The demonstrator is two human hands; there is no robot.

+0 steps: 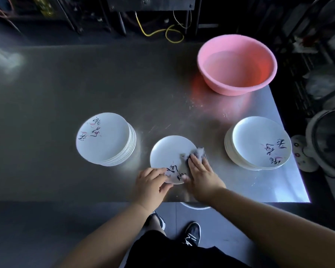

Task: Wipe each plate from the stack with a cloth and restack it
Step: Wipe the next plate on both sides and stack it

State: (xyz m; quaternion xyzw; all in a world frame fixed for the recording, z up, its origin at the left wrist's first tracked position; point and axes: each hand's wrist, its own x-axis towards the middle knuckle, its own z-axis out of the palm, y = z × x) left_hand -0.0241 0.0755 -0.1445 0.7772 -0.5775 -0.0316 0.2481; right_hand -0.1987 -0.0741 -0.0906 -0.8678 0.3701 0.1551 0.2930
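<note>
A single white plate (pixel 168 151) with black brush writing lies on the steel table near its front edge. My left hand (pixel 150 180) holds the plate's near left rim, thumb curled under the edge. My right hand (pixel 202 176) lies flat with straight fingers on a grey cloth (pixel 196 152), pressing it onto the plate's right side. One stack of the same plates (pixel 106 140) stands to the left. Another stack (pixel 259 144) stands to the right.
A pink basin (pixel 237 64) holding water stands at the back right of the steel table (pixel 66 89). The table's right edge runs close by the right stack. A fan (pixel 329 144) stands beyond that edge. My feet show below the front edge.
</note>
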